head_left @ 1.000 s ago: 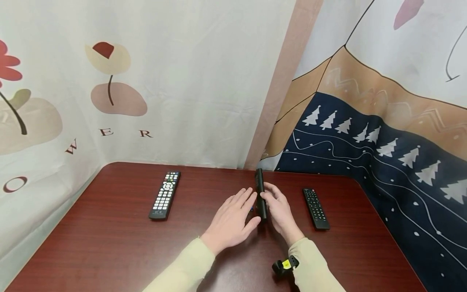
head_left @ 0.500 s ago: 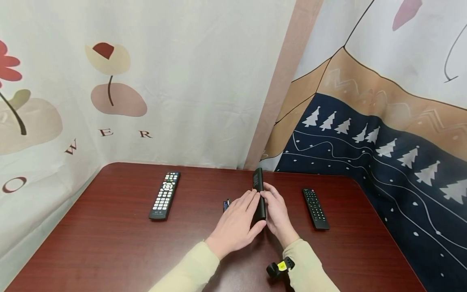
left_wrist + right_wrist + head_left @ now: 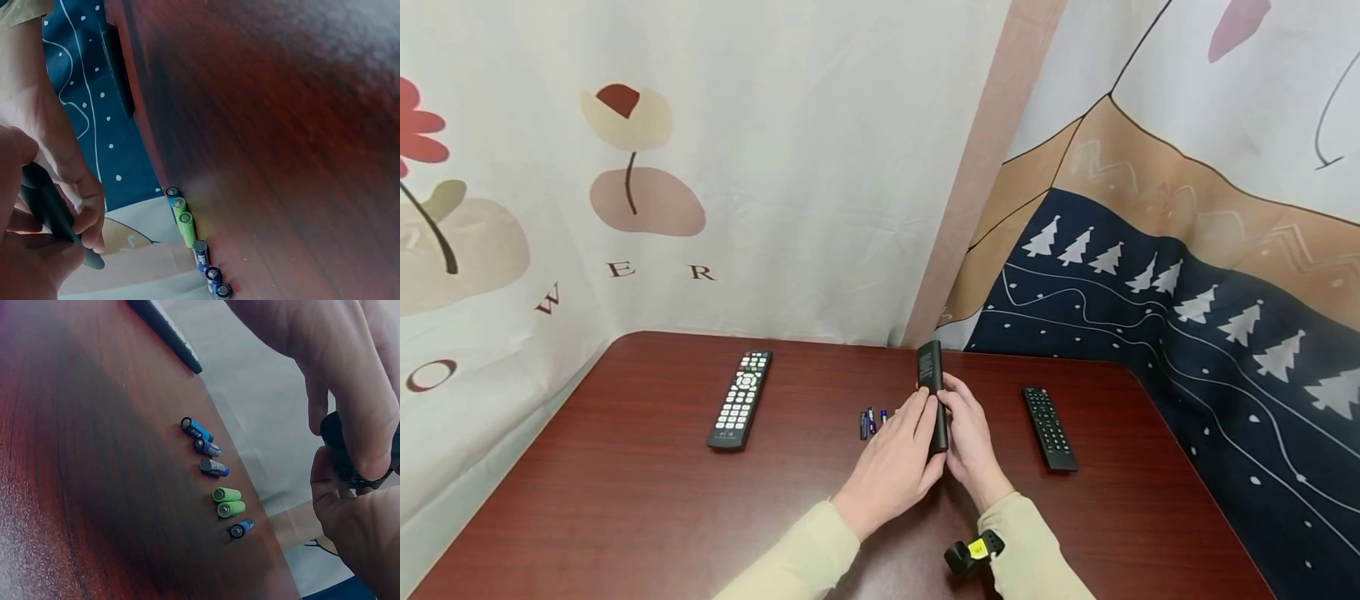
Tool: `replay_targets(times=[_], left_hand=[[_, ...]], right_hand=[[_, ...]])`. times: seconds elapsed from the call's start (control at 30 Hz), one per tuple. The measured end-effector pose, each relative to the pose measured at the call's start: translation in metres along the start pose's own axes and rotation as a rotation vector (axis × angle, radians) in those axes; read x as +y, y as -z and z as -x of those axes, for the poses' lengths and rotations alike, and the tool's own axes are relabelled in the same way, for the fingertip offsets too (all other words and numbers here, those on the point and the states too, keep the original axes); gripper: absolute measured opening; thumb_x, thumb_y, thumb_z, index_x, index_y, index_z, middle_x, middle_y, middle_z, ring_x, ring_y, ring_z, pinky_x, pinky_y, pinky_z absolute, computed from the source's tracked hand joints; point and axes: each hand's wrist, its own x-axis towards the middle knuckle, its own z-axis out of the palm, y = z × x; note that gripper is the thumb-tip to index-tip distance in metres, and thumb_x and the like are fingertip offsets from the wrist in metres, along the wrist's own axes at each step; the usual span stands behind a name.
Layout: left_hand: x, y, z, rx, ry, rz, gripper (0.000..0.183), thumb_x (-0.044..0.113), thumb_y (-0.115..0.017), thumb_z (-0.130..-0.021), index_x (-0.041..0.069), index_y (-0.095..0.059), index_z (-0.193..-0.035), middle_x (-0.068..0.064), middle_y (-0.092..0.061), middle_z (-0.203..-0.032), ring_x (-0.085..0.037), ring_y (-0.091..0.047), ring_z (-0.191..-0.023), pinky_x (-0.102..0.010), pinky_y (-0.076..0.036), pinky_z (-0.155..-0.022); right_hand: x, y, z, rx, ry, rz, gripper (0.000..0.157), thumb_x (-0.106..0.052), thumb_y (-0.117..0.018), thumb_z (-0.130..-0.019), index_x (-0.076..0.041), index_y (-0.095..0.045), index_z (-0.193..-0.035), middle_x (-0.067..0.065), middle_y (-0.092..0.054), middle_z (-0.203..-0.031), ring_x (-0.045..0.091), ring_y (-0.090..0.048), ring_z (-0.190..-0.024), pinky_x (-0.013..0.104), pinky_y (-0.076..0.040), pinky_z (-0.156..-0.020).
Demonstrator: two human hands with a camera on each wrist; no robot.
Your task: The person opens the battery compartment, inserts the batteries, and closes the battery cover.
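Observation:
A black remote control [image 3: 929, 364] stands tilted on edge above the table, its broad face with fine print turned to the left. My right hand [image 3: 968, 433] grips it from the right side, fingers behind it and thumb at its near edge. My left hand [image 3: 895, 454] lays straight fingers flat against that printed face, with the thumb by the lower end. In the right wrist view the left fingers [image 3: 369, 425] press on the remote and hide much of it. Several small batteries lie just past the left hand, among them a blue one [image 3: 196, 429] and a green one [image 3: 231, 509].
A larger remote with white buttons [image 3: 741, 400] lies on the left of the dark red table [image 3: 625, 500]. Another black remote [image 3: 1049, 429] lies on the right. A strapped wrist camera [image 3: 973, 550] hangs at the right sleeve. Printed curtains [image 3: 812, 167] border the table's back and right.
My left hand has moved right, its fingers coming onto the remote. The remote has turned to show more of its printed face. Batteries have come out from behind the left hand.

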Motion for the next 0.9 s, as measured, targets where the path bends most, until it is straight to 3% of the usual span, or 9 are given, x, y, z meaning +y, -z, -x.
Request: replay_targets(times=[0.2,0.47,0.7,0.8,0.9], left_hand=[[0.0007,0.0005,0.0018,0.038,-0.052,-0.049,0.066,0.026,-0.069,-0.097,-0.007,-0.046,-0.149,-0.024,-0.044,-0.156,-0.033,-0.048,-0.144,-0.041,-0.048,-0.110],[-0.0003,0.0004,0.0039,0.047,-0.116,-0.100,0.065,0.021,-0.072,-0.096,-0.009,-0.046,-0.148,-0.026,-0.044,-0.156,-0.034,-0.046,-0.144,-0.035,-0.044,-0.113],[0.0020,0.0009,0.0071,0.018,-0.159,-0.199,0.063,0.019,-0.070,-0.099,-0.009,-0.044,-0.149,-0.027,-0.041,-0.157,-0.033,-0.044,-0.146,-0.032,-0.041,-0.114],[0.0037,0.0020,0.0081,-0.003,-0.175,-0.235,0.055,0.013,-0.061,-0.104,-0.009,-0.043,-0.150,-0.029,-0.040,-0.157,-0.035,-0.043,-0.147,-0.033,-0.040,-0.115],[0.0056,0.0034,0.0089,-0.027,-0.188,-0.274,0.044,0.005,-0.033,-0.110,-0.010,-0.042,-0.150,-0.029,-0.038,-0.158,-0.035,-0.041,-0.148,-0.032,-0.039,-0.116]], right_hand=[[-0.0024,-0.0017,-0.0034,0.014,0.008,-0.043,0.044,-0.019,-0.039,-0.110,-0.006,-0.044,-0.151,0.018,-0.059,-0.135,0.016,-0.066,-0.107,0.025,-0.056,-0.091],[-0.0048,-0.0030,-0.0050,0.013,-0.017,-0.092,0.049,-0.022,-0.036,-0.112,-0.008,-0.036,-0.159,0.025,-0.053,-0.148,0.025,-0.059,-0.126,0.024,-0.054,-0.096],[-0.0039,-0.0040,-0.0036,-0.005,-0.033,-0.132,0.051,-0.025,-0.030,-0.113,-0.011,-0.030,-0.162,0.021,-0.059,-0.143,0.016,-0.063,-0.114,0.023,-0.051,-0.097],[-0.0037,-0.0036,-0.0036,0.001,-0.035,-0.143,0.051,-0.026,-0.030,-0.114,-0.012,-0.029,-0.163,0.016,-0.064,-0.134,0.017,-0.064,-0.112,0.025,-0.053,-0.095],[-0.0037,-0.0032,-0.0043,-0.005,-0.041,-0.161,0.051,-0.026,-0.029,-0.114,-0.015,-0.028,-0.163,0.014,-0.063,-0.130,0.019,-0.067,-0.107,0.028,-0.055,-0.094]])
